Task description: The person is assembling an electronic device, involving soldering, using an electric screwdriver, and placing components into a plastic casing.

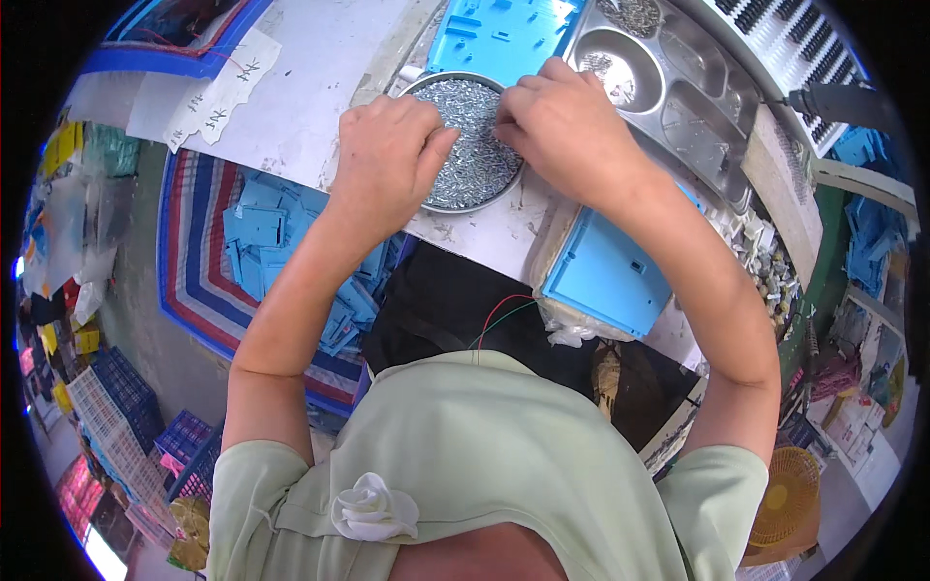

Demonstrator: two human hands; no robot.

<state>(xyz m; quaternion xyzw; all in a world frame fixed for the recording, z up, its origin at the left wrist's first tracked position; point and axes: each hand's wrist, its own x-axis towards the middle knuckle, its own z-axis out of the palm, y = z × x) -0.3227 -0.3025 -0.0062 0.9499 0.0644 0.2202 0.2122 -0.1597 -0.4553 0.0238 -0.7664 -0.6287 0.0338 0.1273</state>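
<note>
A round metal dish (445,207) full of small silver screws (472,140) sits at the table's front edge. My left hand (387,155) is at the dish's left rim, fingers curled, with the thumb reaching over the screws. Opposite it, my right hand (567,126) bends over the right rim, its thumb and fingers drawn together above the screws. Whatever either hand pinches is hidden by the fingers. Just behind the dish lies a blue plastic panel (499,37) with raised pegs. Another blue panel (610,274) rests on a wrapped stack below my right forearm.
A metal compartment tray (668,87) with small screws stands at the far right, beside a white rack (794,39) with rows of black parts. At left, a striped bag (199,228) holds many blue plastic pieces (260,228). Small pale parts (765,252) are heaped beyond my right forearm.
</note>
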